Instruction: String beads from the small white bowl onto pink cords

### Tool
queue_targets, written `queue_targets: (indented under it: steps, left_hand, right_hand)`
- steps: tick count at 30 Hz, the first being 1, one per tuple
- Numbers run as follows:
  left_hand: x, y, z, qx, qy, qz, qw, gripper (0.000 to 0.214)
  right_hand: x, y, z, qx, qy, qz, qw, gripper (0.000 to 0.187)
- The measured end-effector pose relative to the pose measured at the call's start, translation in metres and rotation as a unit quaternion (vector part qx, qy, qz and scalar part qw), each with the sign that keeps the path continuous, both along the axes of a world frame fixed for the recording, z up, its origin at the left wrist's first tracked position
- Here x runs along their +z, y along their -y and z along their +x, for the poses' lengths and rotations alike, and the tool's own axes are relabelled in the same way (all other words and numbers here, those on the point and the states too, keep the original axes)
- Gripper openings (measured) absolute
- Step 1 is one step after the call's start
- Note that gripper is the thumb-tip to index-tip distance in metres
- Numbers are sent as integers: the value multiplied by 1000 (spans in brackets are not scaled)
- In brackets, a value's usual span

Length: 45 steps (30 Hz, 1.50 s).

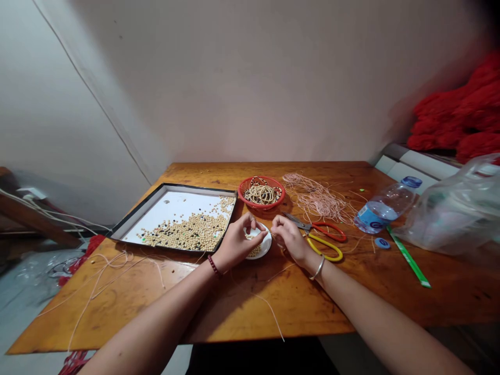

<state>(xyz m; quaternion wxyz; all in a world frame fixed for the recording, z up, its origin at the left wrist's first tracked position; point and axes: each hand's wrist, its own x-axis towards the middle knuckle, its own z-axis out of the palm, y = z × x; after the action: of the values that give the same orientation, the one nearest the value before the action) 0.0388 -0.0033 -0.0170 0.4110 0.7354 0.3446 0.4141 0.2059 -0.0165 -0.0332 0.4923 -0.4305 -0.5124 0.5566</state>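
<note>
Over a small white dish [266,247] of beads, my left hand [240,238] has its thumb and forefinger pinched together. Whatever sits between those fingertips is too small to make out. Just right of it, my right hand [289,239] is closed, its fingertips on a thin pale cord that shows only faintly. A loose cord end [269,304] trails on the table below the hands. Scissors [326,237] with one red and one yellow handle lie beside my right hand. Left of my hands, a black-edged white tray [156,211] holds many pale, black and green beads.
Behind the hands stands a red basket [244,200] of beaded strands. A tangle of pink cord [318,198] lies to its right. Further right are a water bottle [385,205], its blue cap [382,243], a green strip [410,258] and a plastic bag [457,213].
</note>
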Motion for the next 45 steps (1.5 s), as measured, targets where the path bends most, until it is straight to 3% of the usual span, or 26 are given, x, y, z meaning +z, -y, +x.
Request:
queue_targets:
  steps: [2, 8, 15, 23, 28, 37, 45]
  left_hand:
    - [-1, 0, 0, 6, -9, 3, 1000, 29]
    - [-3, -2, -1, 8, -16, 16, 1000, 28]
    - [-3, -3, 0, 18, 7, -4, 1000, 24]
    - [-7, -7, -1, 3, 63, -46, 997, 22]
    - [-7, -7, -1, 1, 68, -62, 996, 24]
    - [-3, -6, 3, 21, 102, -80, 991, 30]
    - [-3, -7, 1, 27, 92, -76, 992, 29]
  right_hand:
    - [3, 2, -1, 15, 1, -14, 1000, 17]
    - [5, 0, -2, 11, 50, 42, 998, 21]
    - [2, 0, -2, 35, -36, -69, 996, 18]
    - [-2, -3, 0, 49, -61, -75, 994, 9]
    - [1, 0, -1, 55, -62, -58, 995, 21]
    - [-2, -2, 1, 8, 9, 5, 1000, 40]
    - [-7, -4, 1, 51, 72, 71, 994, 43]
